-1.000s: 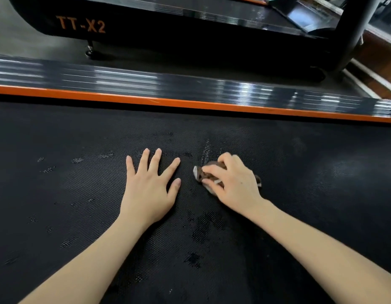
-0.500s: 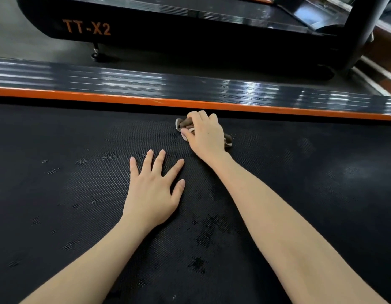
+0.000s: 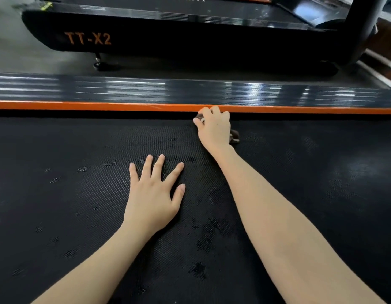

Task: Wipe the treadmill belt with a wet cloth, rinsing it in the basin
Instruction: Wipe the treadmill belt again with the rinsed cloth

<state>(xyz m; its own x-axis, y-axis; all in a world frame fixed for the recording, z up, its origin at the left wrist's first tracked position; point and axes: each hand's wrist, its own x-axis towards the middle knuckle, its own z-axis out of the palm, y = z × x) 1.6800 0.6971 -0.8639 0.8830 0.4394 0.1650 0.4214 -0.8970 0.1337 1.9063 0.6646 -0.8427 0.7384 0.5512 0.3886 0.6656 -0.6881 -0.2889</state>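
Near edge: both bare forearms come in from the bottom, over the treadmill belt (image 3: 58, 194), which is black, textured, and runs left-right across the view.

Dark wet patches (image 3: 203, 238) on the belt between the forearms, with smaller specks off to the left.

Left grip (image 3: 152, 194): palm down flat on the belt mid-width, fingers spread and straight, pointing away from the person. Holds nothing.

Right grip (image 3: 214, 130): farther out, arm extended, fingers curled over the cloth (image 3: 234, 136) and pressing it onto the belt.

Cloth: brown, bunched, mostly hidden under the hand. One end pokes out at the fingertips, the other at the right of the wrist. Long axis is diagonal, far-left to near-right. It sits at the belt's far edge, just beside the orange strip (image 3: 80, 105). Can't tell if it touches the strip; the fingertips reach it.

Beyond the strip: glossy grey ribbed side rail (image 3: 124, 88), parallel to the belt.

Then dark floor (image 3: 25, 60).

Farthest: second treadmill (image 3: 190, 40), black, marked "TT-X2" in orange, lying parallel.
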